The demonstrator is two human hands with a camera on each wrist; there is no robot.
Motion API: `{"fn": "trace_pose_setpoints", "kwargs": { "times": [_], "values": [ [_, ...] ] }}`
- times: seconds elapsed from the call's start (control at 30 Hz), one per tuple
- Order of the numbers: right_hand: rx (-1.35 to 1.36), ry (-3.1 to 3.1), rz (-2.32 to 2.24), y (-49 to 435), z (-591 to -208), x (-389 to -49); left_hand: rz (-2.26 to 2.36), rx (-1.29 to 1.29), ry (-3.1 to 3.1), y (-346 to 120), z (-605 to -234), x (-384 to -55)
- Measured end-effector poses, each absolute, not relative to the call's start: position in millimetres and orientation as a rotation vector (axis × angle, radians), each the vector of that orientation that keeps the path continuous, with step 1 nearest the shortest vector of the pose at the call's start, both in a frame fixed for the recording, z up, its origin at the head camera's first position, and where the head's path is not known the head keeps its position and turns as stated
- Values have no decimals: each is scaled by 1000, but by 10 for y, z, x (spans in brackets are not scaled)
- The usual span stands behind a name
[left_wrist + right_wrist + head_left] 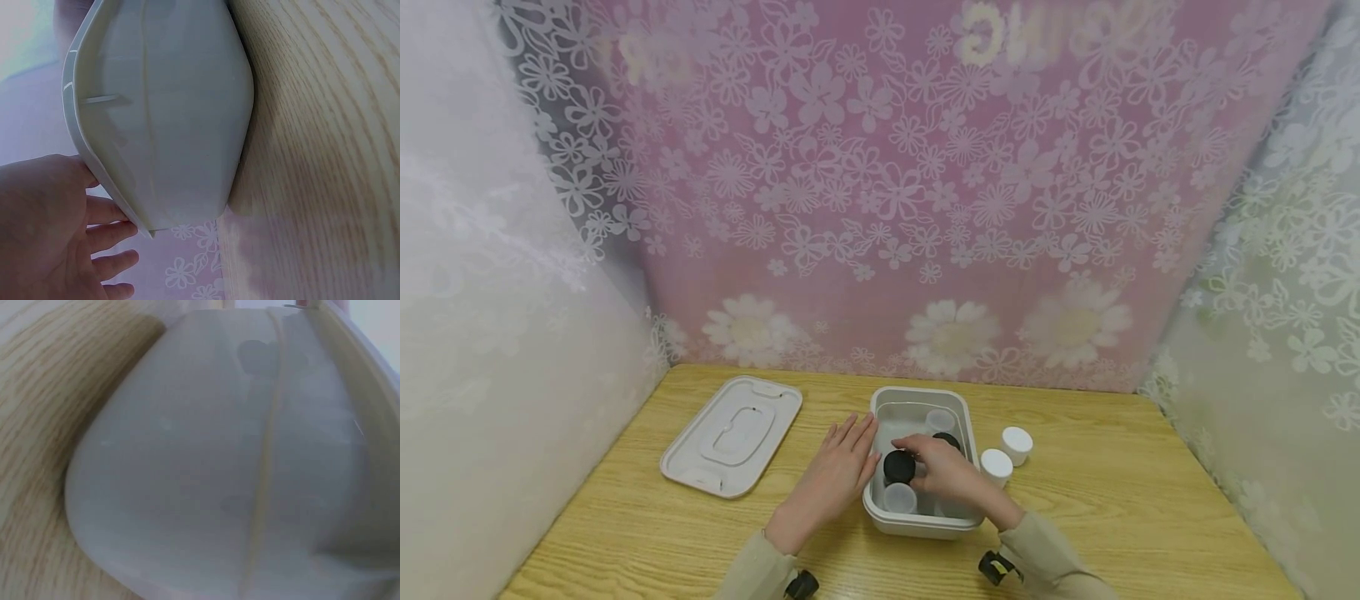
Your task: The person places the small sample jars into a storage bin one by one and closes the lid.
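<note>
A pale grey-white plastic box (922, 523) stands on the table, its long side running away from me. My left hand (835, 467) rests on the left rim with its fingers stretched out; the left wrist view has those fingers along the rim of the box wall (181, 112). Reaching in over the right side, my right hand (946, 468) holds a round black-capped jar (899, 467) between thumb and fingers. Translucent round containers lie in front (899, 498) and at the back (939, 420), beside another black cap (947, 438) partly hidden by the hand. Only the box's outside fills the right wrist view.
On the left of the table lies the flat white lid (737, 437). Two white-capped jars (1017, 442) (996, 465) stand just right of the box. A pink flowered curtain (880, 208) hangs behind the wooden table (1090, 500), with pale sheets on both sides.
</note>
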State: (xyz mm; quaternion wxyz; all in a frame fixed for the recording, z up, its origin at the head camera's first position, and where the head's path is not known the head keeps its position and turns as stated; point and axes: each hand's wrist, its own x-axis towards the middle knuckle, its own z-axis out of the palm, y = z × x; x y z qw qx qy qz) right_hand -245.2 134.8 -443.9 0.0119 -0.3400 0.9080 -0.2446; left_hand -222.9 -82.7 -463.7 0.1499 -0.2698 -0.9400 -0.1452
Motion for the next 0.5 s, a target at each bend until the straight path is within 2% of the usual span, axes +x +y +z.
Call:
{"fn": "trace_pose_setpoints", "kwargs": {
  "times": [0.5],
  "values": [
    [-858, 2776, -1471, 1727, -4335, -2501, -438, -774, -2701, -806, -4615, -2230]
  ]
}}
